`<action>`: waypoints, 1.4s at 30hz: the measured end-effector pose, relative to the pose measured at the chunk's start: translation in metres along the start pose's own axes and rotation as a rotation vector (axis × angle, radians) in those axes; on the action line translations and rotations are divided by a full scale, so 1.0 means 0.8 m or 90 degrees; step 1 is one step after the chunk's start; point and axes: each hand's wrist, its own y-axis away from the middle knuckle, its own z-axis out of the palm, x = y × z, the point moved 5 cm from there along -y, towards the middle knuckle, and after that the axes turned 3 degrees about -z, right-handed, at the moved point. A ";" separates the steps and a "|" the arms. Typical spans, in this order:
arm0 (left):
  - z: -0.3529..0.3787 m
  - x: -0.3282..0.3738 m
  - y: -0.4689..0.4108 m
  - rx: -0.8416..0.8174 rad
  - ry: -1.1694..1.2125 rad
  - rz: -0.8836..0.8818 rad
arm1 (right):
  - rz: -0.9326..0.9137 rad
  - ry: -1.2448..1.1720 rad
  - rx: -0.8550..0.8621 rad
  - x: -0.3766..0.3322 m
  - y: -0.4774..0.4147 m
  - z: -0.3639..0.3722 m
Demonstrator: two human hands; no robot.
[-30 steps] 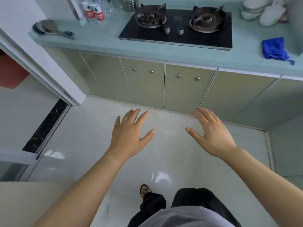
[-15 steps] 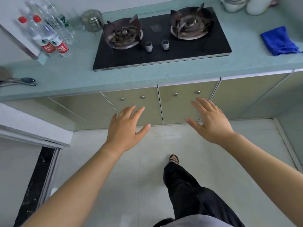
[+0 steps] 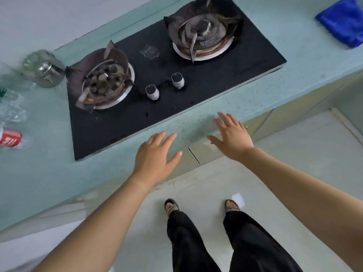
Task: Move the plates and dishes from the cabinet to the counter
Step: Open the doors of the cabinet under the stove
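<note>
a person stands on a pale tiled floor (image 3: 294, 154), two sandalled feet and dark trousers (image 3: 196, 242) at the bottom of the view, close to a pale green bench (image 3: 49, 163). both bare arms reach forward. the left hand (image 3: 155, 156) and the right hand (image 3: 232, 136) hang palm down over the bench's front edge, fingers spread apart and holding nothing, probably poised to reach for the doors below. just under that edge, a sliver of cabinet doors (image 3: 194, 152) shows, closed; the plates and dishes are not visible, presumably shut inside. beyond the hands sits a black stove (image 3: 176, 99) with two burners and two knobs (image 3: 177, 80), taking most of the middle of the bench. bare room for setting dishes looks best on the strip in front of the stove and to its right, short of a blue cloth (image 3: 341, 26) at the far right corner. at the far left, blurred, stand a metal jar (image 3: 45, 68) and plastic bottles (image 3: 10, 122), crowding that side.
</note>
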 end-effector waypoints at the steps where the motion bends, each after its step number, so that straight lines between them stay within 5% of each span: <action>1: 0.009 -0.003 -0.022 -0.013 -0.001 0.030 | 0.019 -0.014 0.026 0.003 -0.007 0.005; 8: 0.071 -0.006 -0.114 -0.065 0.013 0.332 | 0.178 -0.124 0.247 -0.004 0.007 0.042; 17: 0.081 -0.014 -0.124 0.012 0.096 0.387 | 0.469 -0.493 0.424 -0.052 0.038 0.127; 31: 0.081 -0.014 -0.125 0.046 0.117 0.411 | 0.425 -0.950 0.569 -0.080 -0.018 0.156; 42: 0.083 -0.009 -0.116 0.022 0.085 0.483 | 0.595 -0.797 0.672 -0.069 0.025 0.173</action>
